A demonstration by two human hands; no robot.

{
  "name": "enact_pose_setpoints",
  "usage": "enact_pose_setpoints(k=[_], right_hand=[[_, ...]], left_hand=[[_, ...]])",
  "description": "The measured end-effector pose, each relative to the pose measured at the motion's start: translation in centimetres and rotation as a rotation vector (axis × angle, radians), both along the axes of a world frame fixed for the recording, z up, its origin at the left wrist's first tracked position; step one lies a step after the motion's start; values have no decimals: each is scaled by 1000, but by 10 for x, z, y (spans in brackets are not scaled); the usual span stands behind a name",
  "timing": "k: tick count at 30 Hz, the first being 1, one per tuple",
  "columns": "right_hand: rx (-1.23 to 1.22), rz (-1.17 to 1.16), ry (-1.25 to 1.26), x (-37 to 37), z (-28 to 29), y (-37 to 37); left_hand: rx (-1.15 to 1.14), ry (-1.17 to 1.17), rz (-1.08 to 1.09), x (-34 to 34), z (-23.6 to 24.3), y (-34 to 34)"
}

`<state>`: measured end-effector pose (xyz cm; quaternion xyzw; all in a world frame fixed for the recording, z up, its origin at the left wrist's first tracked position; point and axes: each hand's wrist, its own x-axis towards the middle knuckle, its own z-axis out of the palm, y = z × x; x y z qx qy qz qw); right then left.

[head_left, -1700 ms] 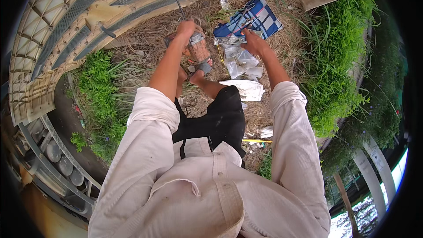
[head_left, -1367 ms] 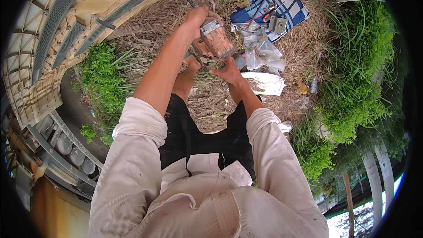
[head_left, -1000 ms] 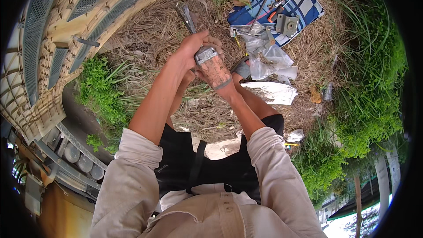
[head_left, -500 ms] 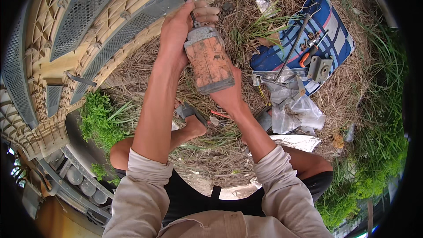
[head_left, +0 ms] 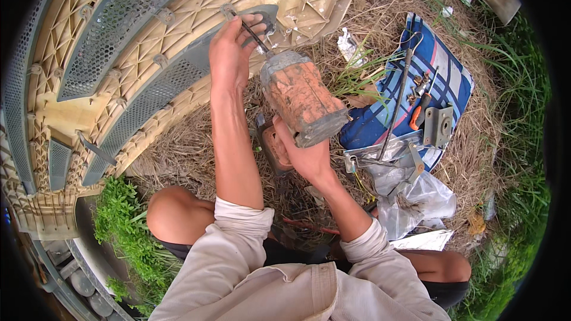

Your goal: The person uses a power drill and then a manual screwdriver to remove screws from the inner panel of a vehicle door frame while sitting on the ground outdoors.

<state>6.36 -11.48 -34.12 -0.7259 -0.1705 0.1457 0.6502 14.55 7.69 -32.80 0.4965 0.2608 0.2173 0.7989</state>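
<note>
My right hand (head_left: 306, 154) is wrapped round the handle of a worn orange and grey power driver (head_left: 297, 95). Its battery end shows below, beside my fingers. A long dark driver bit (head_left: 254, 37) points up and left from the nose. My left hand (head_left: 231, 50) is around the front of this bit, thumb against it and the other fingers curved behind. The bit's tip meets a round boss on the edge of a large beige plastic panel (head_left: 324, 9) with grey mesh inserts. Whether a screw sits at the tip is too small to tell.
On the right, a blue checked cloth pad (head_left: 372, 125) carries a long metal rod (head_left: 397, 101), an orange-handled screwdriver (head_left: 421, 110), several small fasteners and a metal bracket (head_left: 438, 126). Clear plastic bags (head_left: 410, 199) lie nearer me. Dry grass covers the ground; green plants grow on both sides.
The driver has tilted, its rear swinging right and its battery end coming into view. My left hand has shifted slightly left and down. The bit's tip now meets the panel's boss.
</note>
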Motion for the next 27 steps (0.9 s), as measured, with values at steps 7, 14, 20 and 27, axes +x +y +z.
enact_pose_setpoints(k=[7,14,20,27], right_hand=[[-17,-59,73,-9,3,-3],[-69,-84,52,-25,-2,-1],[-139,-64,128,-19,6,3],[-152,-80,-27,-19,-12,3]], left_hand=[[-35,-96,-84,-5,-4,1],[-54,-121,-102,-15,-14,-2],[-38,-104,-99,-15,-8,2],[-24,-101,-106,-16,-11,4]])
